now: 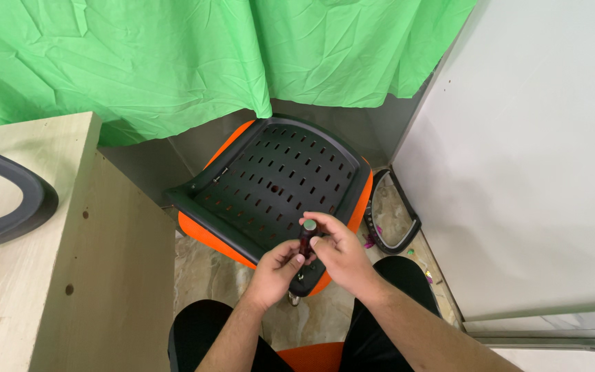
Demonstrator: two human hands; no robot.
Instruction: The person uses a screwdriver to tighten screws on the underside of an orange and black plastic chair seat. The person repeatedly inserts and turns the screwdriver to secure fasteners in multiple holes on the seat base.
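Pinching the dark tool (306,242) at lower centre between my left hand (275,271) and my right hand (337,256), both gripping it over the black seat (270,186), I'd best keep it upright and steady.

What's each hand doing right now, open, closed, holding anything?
Left hand: closed on the lower end of the small dark cylindrical tool with a grey round cap.
Right hand: closed on the same tool, fingers near its capped top.

Single head-worn view, steeply downward, close over lap, hands (311,258) and overturned chair (273,189).
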